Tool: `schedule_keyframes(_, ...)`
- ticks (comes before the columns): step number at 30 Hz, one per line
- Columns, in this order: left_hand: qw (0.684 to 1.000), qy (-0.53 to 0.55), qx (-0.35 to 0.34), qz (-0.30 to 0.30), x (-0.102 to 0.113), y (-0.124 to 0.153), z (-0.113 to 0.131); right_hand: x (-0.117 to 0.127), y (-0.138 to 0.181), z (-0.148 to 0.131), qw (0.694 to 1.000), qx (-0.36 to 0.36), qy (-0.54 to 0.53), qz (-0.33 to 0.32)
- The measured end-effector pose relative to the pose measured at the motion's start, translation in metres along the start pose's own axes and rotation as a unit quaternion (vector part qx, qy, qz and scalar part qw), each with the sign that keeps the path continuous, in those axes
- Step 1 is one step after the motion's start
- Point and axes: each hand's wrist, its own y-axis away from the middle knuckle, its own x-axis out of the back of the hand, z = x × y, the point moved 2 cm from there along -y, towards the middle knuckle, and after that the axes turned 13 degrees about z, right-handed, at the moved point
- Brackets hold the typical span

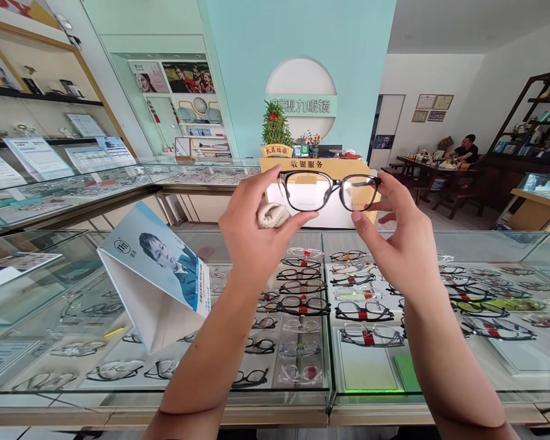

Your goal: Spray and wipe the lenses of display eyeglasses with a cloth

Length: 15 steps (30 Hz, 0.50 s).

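I hold a pair of black-framed glasses [329, 190] up in front of me, above a glass counter. My left hand [252, 232] pinches the left end of the frame and also keeps a small crumpled pale cloth [272, 215] against its palm. My right hand [396, 235] grips the right end of the frame with fingertips and thumb. Both lenses face me and look clear.
The glass display counter [330, 391] below holds several rows of glasses. A folded paper advert stand [158, 281] sits on it at the left. More glass counters run along the left wall. A cashier desk [318, 166] stands beyond. A person sits at a far table [464, 150].
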Motion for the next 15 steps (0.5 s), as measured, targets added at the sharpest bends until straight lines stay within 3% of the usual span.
schedule_keyframes(7,0.996,0.071,0.041,-0.039,-0.018,0.000,-0.035,0.003,0.003,-0.010,0.999,0.014,-0.027,0.010)
schedule_keyframes(15,0.994,0.082,0.056,-0.054,-0.024,0.005,-0.040,0.001,0.003,-0.012,0.999,0.009,-0.032,0.005)
